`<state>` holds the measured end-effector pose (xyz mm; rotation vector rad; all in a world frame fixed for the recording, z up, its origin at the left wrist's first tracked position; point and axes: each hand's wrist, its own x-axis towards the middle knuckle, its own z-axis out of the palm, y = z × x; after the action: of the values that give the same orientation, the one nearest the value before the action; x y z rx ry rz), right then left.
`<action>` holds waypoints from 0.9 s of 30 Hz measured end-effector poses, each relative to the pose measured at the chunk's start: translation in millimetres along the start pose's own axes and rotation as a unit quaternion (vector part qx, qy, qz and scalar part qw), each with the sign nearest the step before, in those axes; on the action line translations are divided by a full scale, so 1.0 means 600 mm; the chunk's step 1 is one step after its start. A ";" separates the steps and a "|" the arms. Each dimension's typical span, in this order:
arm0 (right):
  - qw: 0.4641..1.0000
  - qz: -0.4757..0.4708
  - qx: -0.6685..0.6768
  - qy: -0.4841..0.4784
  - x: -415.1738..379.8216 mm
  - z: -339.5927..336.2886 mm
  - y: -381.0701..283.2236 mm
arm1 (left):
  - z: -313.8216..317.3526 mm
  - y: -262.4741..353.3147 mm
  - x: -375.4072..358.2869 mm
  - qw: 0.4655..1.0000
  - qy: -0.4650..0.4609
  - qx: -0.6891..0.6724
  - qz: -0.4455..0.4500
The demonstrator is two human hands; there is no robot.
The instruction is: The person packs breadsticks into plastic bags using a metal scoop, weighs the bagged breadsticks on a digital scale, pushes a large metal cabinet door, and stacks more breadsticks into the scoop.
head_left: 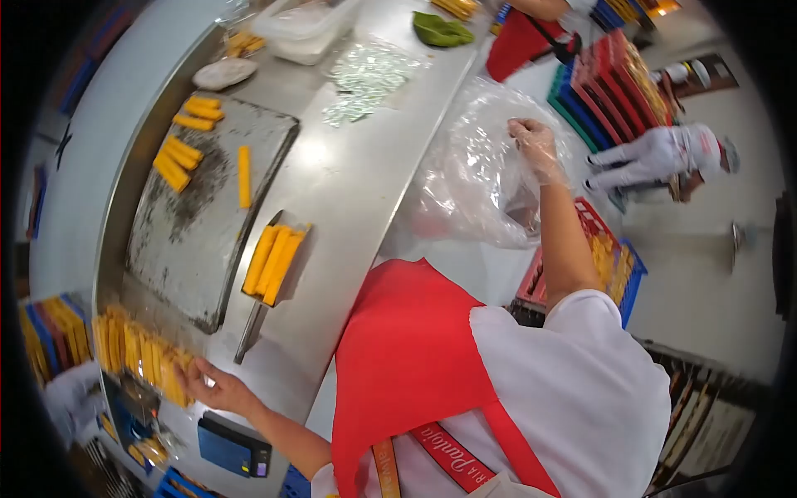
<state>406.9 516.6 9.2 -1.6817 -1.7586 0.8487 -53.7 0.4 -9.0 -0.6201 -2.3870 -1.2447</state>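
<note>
The person wears a white short-sleeved shirt under a bright red apron. At about six o'clock a red strap with white lettering runs beside an orange strap. Both forearms are bare of sleeves.

Orange-yellow bars lie on a grey steel table; the baking tray is dull grey, speckled dark. The apron is red over a white shirt, the plastic bag clear, the crates red, blue and green, the scale blue
</note>
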 end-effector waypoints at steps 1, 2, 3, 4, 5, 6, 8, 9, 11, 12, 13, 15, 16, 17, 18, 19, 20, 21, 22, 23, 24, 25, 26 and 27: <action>0.999 0.023 -0.011 0.025 -0.011 -0.029 0.023 | 0.003 0.036 0.018 0.996 0.033 0.051 0.065; 0.998 0.045 -0.022 0.045 -0.020 -0.048 0.045 | 0.000 0.012 0.023 0.992 0.011 0.091 0.083; 0.997 0.049 -0.022 0.052 -0.031 -0.057 0.069 | 0.007 0.027 0.025 0.993 0.007 0.085 0.087; 0.996 0.070 -0.026 0.047 -0.046 -0.061 0.093 | 0.014 0.058 0.030 0.998 -0.039 0.011 0.041; 0.995 0.091 -0.028 0.040 -0.053 -0.058 0.123 | 0.025 0.083 0.033 0.995 -0.084 -0.062 -0.005; 0.995 0.079 -0.054 0.025 -0.042 -0.053 0.187 | 0.037 0.099 0.033 0.992 -0.094 -0.058 0.066; 0.984 0.136 -0.112 0.008 -0.019 -0.024 0.271 | 0.063 0.130 0.028 0.980 -0.119 -0.059 0.145; 0.966 0.189 -0.174 -0.015 -0.011 -0.006 0.312 | 0.077 0.148 0.019 0.964 -0.143 -0.058 0.216; 0.917 0.014 -0.396 -0.039 0.000 0.054 0.460 | 0.103 0.205 -0.025 0.968 -0.173 -0.074 0.167; 0.902 0.097 -0.411 -0.096 -0.032 0.063 0.374 | 0.115 0.230 -0.044 0.958 -0.207 -0.078 0.182; 0.873 0.175 -0.428 -0.156 -0.072 0.068 0.250 | 0.128 0.252 -0.065 0.947 -0.239 -0.082 0.196; 0.837 0.122 -0.471 -0.250 -0.060 0.133 0.372 | 0.153 0.291 -0.112 0.936 -0.283 -0.085 0.192; 0.818 0.091 -0.487 -0.293 -0.053 0.165 0.434 | 0.162 0.307 -0.137 0.921 -0.327 -0.094 0.187; 0.790 0.066 -0.507 -0.337 -0.049 0.193 0.473 | 0.172 0.321 -0.160 0.922 -0.329 -0.086 0.185; 0.761 0.042 -0.525 -0.379 -0.049 0.212 0.500 | 0.180 0.334 -0.180 0.913 -0.344 -0.079 0.205; 0.761 0.039 -0.522 -0.384 -0.049 0.218 0.515 | 0.186 0.346 -0.198 0.903 -0.359 -0.074 0.225; 0.787 0.056 -0.495 -0.366 -0.043 0.220 0.527 | 0.190 0.357 -0.213 0.900 -0.368 -0.081 0.220; 0.811 0.071 -0.466 -0.347 -0.036 0.222 0.537 | 0.193 0.363 -0.224 0.901 -0.365 -0.079 0.221; 0.858 0.113 -0.404 -0.295 -0.039 0.207 0.512 | 0.195 0.369 -0.233 0.900 -0.368 -0.079 0.222; 0.905 0.174 -0.319 -0.222 -0.043 0.184 0.477 | 0.196 0.375 -0.240 0.898 -0.371 -0.080 0.222; 0.928 0.242 -0.236 -0.155 -0.054 0.155 0.427 | 0.195 0.383 -0.244 0.900 -0.371 -0.071 0.217; 0.933 0.304 -0.159 -0.111 -0.053 0.134 0.391 | 0.195 0.388 -0.249 0.901 -0.370 -0.069 0.217; 0.927 0.353 -0.102 -0.072 -0.051 0.119 0.359 | 0.196 0.392 -0.254 0.904 -0.367 -0.064 0.210; 0.921 0.386 -0.018 -0.047 -0.045 0.120 0.375 | 0.197 0.395 -0.257 0.907 -0.365 -0.060 0.203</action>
<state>498.9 487.9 -207.9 -2.4350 -1.1303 1.2378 188.1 188.1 6.2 -1.7833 -2.5091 -1.0916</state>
